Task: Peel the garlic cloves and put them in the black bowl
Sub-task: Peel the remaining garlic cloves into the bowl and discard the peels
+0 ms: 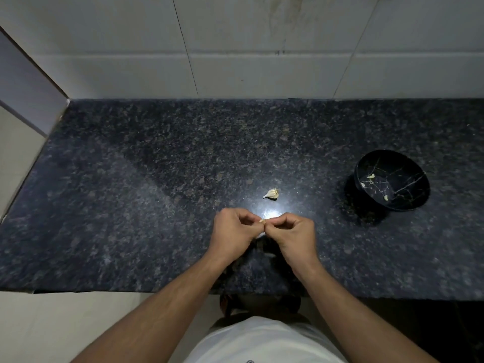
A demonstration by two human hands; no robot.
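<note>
Garlic clove [262,220]: small, pale, pinched between the fingertips of the left hand [233,233] and the right hand [294,233], both sets of fingers curled tight onto it, held above the dark countertop [131,192].
Garlic remnant [271,193]: just beyond the fingertips, lying apart on the counter.
Black bowl [408,205]: well off to the right of the fingers, tilted, with three pale cloves [370,176] inside.
Risk, as judged: the clove is tiny and smooth, so it may slip from the pinch and drop; loose skin may travel with it into the bowl.
</note>
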